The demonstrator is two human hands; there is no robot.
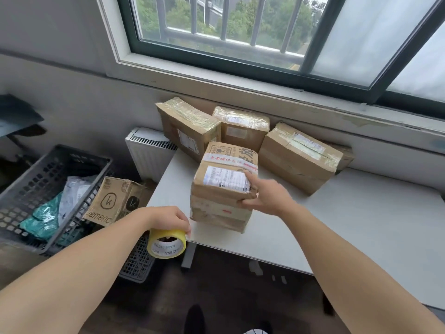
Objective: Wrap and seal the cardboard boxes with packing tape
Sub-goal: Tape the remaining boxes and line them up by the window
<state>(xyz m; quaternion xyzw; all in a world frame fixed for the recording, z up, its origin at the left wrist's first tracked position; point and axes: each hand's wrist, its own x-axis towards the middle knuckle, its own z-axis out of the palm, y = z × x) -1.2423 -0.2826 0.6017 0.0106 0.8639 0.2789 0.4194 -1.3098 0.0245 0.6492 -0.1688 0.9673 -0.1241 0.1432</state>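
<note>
Partly, left hand hides tape roll, right hand box corner.

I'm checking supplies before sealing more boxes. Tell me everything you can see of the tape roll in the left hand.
The packing tape roll looks yellowish and translucent, wound on a white core printed MADE IN CHINA. The left hand grips it from above, fingers curled over its rim, in the air beside the white table, off its near-left corner. Nothing else touches it.
</note>
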